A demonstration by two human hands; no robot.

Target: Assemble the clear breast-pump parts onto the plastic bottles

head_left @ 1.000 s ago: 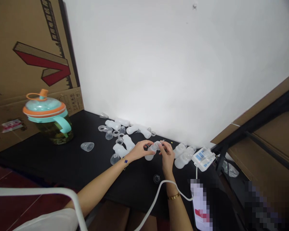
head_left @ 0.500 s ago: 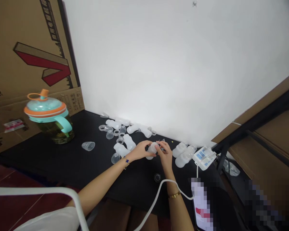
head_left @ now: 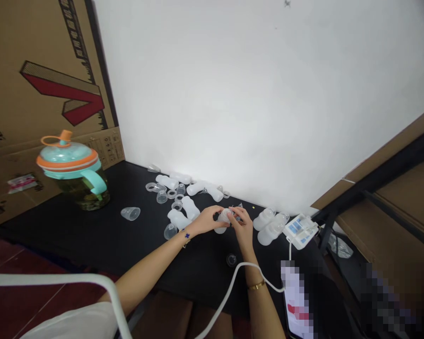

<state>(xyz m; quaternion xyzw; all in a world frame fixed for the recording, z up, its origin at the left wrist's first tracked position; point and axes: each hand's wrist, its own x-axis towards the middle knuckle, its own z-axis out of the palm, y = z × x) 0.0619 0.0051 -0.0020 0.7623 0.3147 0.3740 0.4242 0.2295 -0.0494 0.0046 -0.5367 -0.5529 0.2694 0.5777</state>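
Near the middle of the black table, my left hand is closed around the side of a white translucent bottle. My right hand has its fingers pressed on the top of the same bottle, partly hiding it. To the left lie several loose white bottles, clear rings and clear domed caps. Two capped bottles lie just right of my right hand. A small clear part sits on the table below my hands.
A large jug with a teal lid stands at the left by a cardboard box. Another clear cap lies nearby. At the right are a white case and a phone. A white cable crosses my right forearm.
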